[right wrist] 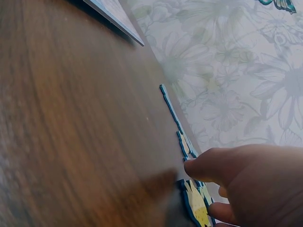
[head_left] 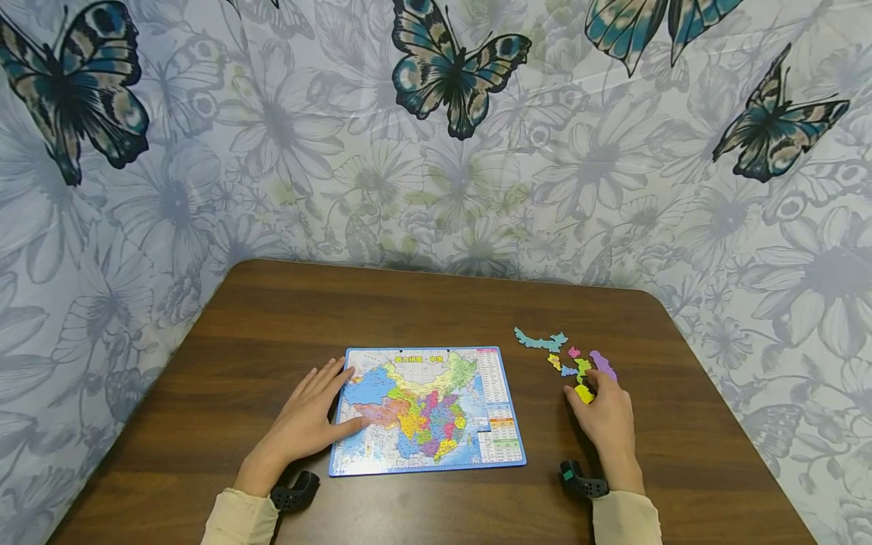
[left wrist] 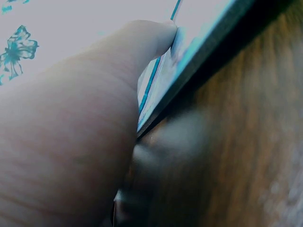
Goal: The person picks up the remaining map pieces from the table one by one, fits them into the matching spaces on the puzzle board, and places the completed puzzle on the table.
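A map puzzle board (head_left: 415, 465) with a blue rim and many coloured regions lies on the table. My left hand (head_left: 306, 416) rests on its left edge, fingers spread and thumb (left wrist: 154, 38) over the lower part. To the right of the board, my right hand (head_left: 608, 416) is over a small group of loose puzzle pieces. Its thumb and index finger stand apart around a yellow puzzle piece (head_left: 583, 393), also visible in the right wrist view below the thumb (right wrist: 203, 163). A green piece (head_left: 582, 366) and a purple piece (head_left: 603, 365) lie by the fingertips.
Farther back lie a long light-blue piece (head_left: 541, 341), a small pink piece (head_left: 574, 352), an orange-yellow piece (head_left: 555, 362) and a small blue piece (head_left: 568, 372). The brown wooden table (head_left: 422, 295) ends at a backdrop cloth (head_left: 286, 204) printed with butterflies and flowers.
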